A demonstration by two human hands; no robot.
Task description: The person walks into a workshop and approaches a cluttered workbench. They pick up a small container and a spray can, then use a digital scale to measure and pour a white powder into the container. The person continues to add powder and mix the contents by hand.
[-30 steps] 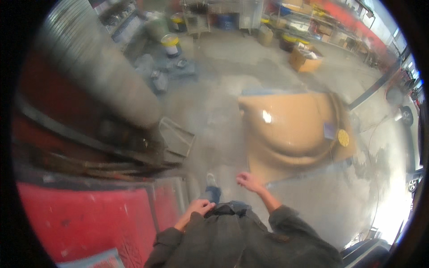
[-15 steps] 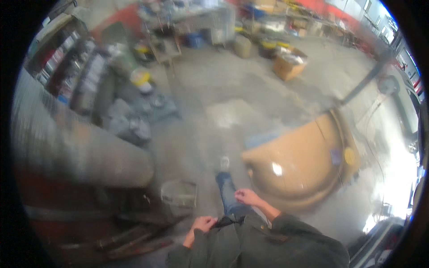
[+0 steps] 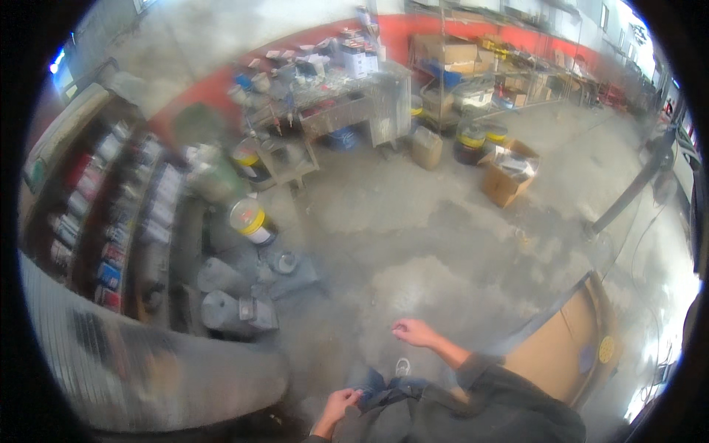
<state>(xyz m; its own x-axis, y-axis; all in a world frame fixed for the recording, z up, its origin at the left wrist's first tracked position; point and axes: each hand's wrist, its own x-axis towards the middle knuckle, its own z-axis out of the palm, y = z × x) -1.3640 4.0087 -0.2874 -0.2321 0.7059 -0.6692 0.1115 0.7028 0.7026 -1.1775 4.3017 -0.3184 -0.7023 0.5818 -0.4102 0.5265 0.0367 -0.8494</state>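
Observation:
My left hand (image 3: 341, 404) is held low beside the front of my dark jacket (image 3: 473, 413), its fingers curled closed. Whether anything is in it is hidden. Further forward, over the bare concrete, my right hand (image 3: 415, 332) is closed with fingers bent together. What it may hold is too small and blurred to name. Below the hands show my blue jeans and one shoe (image 3: 402, 367). The nearest large thing on the right is a tan curved panel (image 3: 550, 347) on the floor.
Left stand shelves of cans (image 3: 111, 221) and a ribbed metal sheet (image 3: 170, 376). Grey jugs (image 3: 221, 310) and a yellow-banded bucket (image 3: 253, 221) sit beside them. Ahead are a cluttered workbench (image 3: 336, 114) and a cardboard box (image 3: 509, 177). A dark post (image 3: 635, 177) rises on the right.
My view has swung upward and forward, bringing the workbench and shelves into fuller sight. The tan panel now sits lower right. My right hand reaches further from my body; both hands stay closed.

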